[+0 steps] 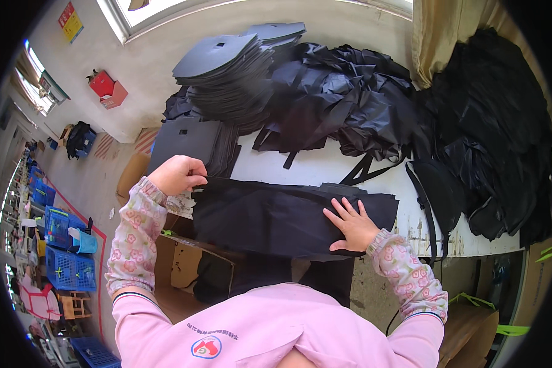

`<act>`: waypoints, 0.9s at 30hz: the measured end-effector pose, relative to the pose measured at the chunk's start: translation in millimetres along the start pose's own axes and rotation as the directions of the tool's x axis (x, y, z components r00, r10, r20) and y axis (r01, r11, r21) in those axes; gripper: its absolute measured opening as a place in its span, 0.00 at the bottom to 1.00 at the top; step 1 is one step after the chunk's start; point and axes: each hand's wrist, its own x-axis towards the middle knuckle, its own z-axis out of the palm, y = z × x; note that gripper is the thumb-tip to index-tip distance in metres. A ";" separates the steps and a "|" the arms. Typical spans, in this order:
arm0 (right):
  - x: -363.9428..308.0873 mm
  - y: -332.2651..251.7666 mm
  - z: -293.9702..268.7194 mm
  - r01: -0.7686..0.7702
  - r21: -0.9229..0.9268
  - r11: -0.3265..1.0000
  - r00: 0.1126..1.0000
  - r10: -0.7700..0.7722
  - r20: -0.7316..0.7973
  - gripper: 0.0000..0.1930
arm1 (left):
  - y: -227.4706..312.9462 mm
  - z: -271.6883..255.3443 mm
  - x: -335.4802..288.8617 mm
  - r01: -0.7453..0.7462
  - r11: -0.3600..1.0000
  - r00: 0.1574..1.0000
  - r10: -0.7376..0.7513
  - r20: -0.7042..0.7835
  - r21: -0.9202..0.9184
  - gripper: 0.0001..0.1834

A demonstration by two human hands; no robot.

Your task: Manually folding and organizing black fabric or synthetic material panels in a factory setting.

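Observation:
A dark, folded-looking length of black fabric (257, 214) lies along the front edge of the white table, its near side hanging over the edge. My left hand (179, 175) is closed at the fabric's far left corner, thumb and fingers pinched together on its edge. Flat on the fabric's right part rests my right hand (354, 228), fingers spread. Thin grey sheets (343, 189) peep out behind the fabric's far edge. Just beyond my left hand stands a pile of grey panels (187, 144) with a small slot in the top one.
A taller stack of grey panels (218, 58) and a heap of shiny black bag pieces (349, 92) fill the table's back. More black bags (490, 135) crowd the right. Cardboard boxes (466, 325) stand below; blue crates (70, 267) line the floor at left.

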 end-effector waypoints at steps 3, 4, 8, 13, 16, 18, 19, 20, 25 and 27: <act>0.0 -3.8 -9.3 0.007 -0.014 1.000 1.000 -0.006 0.025 0.52 | 11.7 -12.6 -9.0 0.107 0.991 0.992 -0.101 -0.081 0.081 0.08; -0.6 -6.3 -14.1 0.014 -0.008 1.000 1.000 -0.014 0.017 0.51 | 13.3 -12.9 -10.9 0.108 0.991 0.991 -0.102 -0.085 0.079 0.08; 15.0 -23.0 -62.3 0.230 0.105 0.968 0.876 -0.158 -0.456 0.41 | 49.4 8.5 -11.5 -0.226 0.967 0.958 0.199 -0.208 -0.114 0.08; 63.9 -98.9 -98.6 0.558 0.828 -0.056 0.827 -0.040 -0.561 0.25 | 89.2 97.9 15.8 -0.632 0.699 0.768 0.508 -0.390 -0.334 0.12; 73.3 -84.2 -84.9 0.459 0.840 0.291 0.872 0.037 -0.489 0.16 | 59.2 81.7 20.6 -0.524 0.838 0.732 0.354 -0.582 -0.149 0.16; 66.4 -75.3 -84.1 0.434 0.836 0.335 0.860 0.122 -0.495 0.08 | -14.2 45.3 27.4 -0.225 0.883 0.550 0.465 -0.694 0.413 0.33; 66.0 -68.0 -80.8 0.400 0.879 0.261 0.882 0.151 -0.446 0.08 | -54.4 44.1 22.9 0.076 0.875 0.657 0.316 -0.684 0.478 0.40; 64.2 -62.9 -78.0 0.356 0.916 0.183 0.904 0.182 -0.388 0.07 | -85.8 40.7 17.1 0.096 0.900 0.787 0.192 -0.586 0.425 0.43; 69.1 -58.1 -76.1 0.327 0.929 0.174 0.921 0.163 -0.355 0.07 | -103.1 35.3 18.7 0.097 0.972 0.811 0.047 -0.583 0.215 0.35; 73.4 -62.7 -73.3 0.325 0.928 0.184 0.923 0.151 -0.353 0.07 | -103.9 29.4 19.4 0.082 0.970 0.835 0.059 -0.547 0.229 0.34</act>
